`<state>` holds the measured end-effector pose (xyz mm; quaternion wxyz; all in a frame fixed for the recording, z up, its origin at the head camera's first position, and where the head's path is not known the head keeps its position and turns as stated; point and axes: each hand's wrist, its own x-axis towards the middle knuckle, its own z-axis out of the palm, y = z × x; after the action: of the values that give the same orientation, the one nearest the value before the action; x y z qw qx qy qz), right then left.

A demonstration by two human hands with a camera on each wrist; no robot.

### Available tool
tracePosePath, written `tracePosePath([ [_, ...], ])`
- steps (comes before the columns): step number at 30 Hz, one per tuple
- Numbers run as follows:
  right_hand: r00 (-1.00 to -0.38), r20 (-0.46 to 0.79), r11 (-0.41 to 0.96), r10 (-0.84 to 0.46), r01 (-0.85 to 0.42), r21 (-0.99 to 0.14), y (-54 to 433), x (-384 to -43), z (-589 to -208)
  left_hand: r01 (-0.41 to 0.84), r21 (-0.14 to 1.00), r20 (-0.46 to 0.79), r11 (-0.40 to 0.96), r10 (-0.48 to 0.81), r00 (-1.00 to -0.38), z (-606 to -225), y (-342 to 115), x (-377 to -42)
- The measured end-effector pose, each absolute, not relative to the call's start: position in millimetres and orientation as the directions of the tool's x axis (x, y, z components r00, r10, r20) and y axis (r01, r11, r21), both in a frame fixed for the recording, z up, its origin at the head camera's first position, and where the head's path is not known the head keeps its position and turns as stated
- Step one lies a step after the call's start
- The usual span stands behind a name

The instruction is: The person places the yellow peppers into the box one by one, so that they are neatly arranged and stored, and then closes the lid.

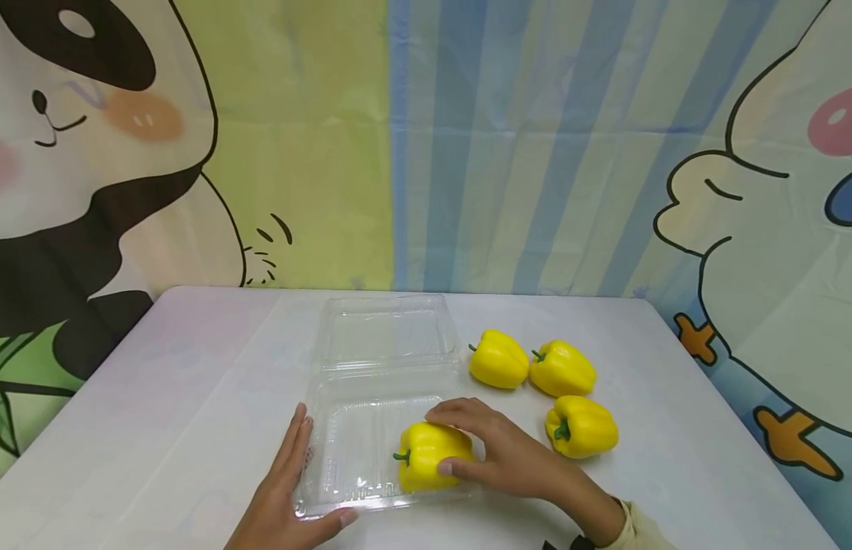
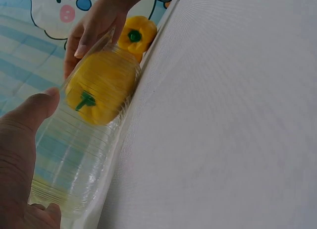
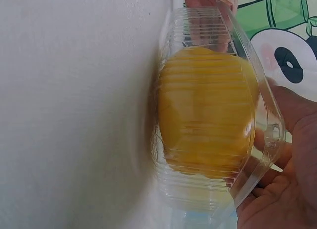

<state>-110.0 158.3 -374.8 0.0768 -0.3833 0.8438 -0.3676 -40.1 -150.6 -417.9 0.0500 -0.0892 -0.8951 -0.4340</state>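
Observation:
A clear plastic clamshell container (image 1: 360, 435) lies opened out on the table, its lid (image 1: 391, 328) folded back toward the wall. Inside the tray, at the front right, sits a yellow bell pepper (image 1: 426, 466) with its green stem pointing left. My right hand (image 1: 497, 451) grips this pepper from the right, thumb in front and fingers over the far side. Along the tray's left side my left hand (image 1: 281, 489) rests with straight fingers, its thumb at the front rim. Through the ribbed plastic, the pepper (image 3: 208, 110) shows in the right wrist view, with the right hand (image 3: 292, 154) beside it.
Right of the container, three more yellow bell peppers stand on the white table (image 1: 192, 428): one at the back (image 1: 497, 359), one beside it (image 1: 563, 368), one nearer (image 1: 582, 426). A printed cartoon cloth (image 1: 315, 153) hangs behind the table's far edge.

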Motion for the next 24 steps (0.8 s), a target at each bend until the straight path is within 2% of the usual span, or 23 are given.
tracePosePath([
  [9, -0.707, 0.156, 0.356, -0.690, -0.519, -0.777, 163, -117, -375, 0.189, 0.777, 0.155, 0.600, 0.109, -0.982, -418, -150, -40],
  [17, -0.688, 0.229, 0.265, -0.689, -0.533, -0.804, 164, -121, -376, 0.180, 0.784, 0.145, 0.594, 0.107, -0.984, -415, -150, -40],
  [20, -0.686, 0.266, 0.247, -0.677, -0.553, -0.796, 164, -121, -376, 0.174, 0.790, 0.137, 0.588, 0.107, -0.985, -415, -150, -40],
  [24, -0.653, 0.338, 0.254, -0.678, -0.640, -0.725, 163, -119, -375, 0.193, 0.787, 0.153, 0.586, 0.117, -0.981, -416, -151, -40],
])
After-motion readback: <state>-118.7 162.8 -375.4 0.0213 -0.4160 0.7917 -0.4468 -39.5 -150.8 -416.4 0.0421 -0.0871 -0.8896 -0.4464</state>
